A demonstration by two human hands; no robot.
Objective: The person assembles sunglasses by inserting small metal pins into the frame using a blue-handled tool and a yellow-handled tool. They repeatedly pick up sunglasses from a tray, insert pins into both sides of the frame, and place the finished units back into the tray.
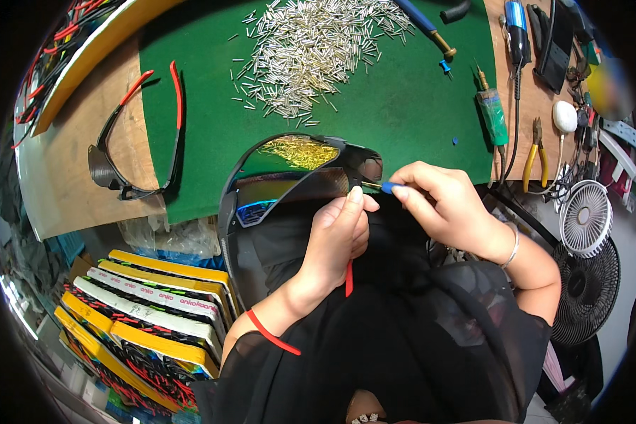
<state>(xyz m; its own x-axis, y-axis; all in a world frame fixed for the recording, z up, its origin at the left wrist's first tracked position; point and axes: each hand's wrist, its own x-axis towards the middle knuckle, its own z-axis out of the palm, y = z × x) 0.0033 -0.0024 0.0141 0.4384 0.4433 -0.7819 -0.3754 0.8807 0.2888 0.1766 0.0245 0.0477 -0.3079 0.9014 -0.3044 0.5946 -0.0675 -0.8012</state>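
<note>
My left hand [339,230] is closed on a pair of black wraparound sunglasses [227,205], gripping the frame at the corner near a temple hinge. The glasses have a large shield lens [300,154], and their temples end in red tips [272,334]. My right hand [438,205] pinches a small screwdriver [389,187] with a blue handle and a thin brass-coloured shaft. Its shaft points left to the hinge corner beside my left thumb. Whether the tip sits in a screw is too small to tell.
A loose pile of small metal pins [311,56] lies on the green mat [417,113]. Another red-tipped glasses frame [106,166] rests at left. Yellow-handled pliers [536,159], a green-handled tool [492,116] and a white fan [586,218] are right. Stacked boxes of glasses [148,304] stand lower left.
</note>
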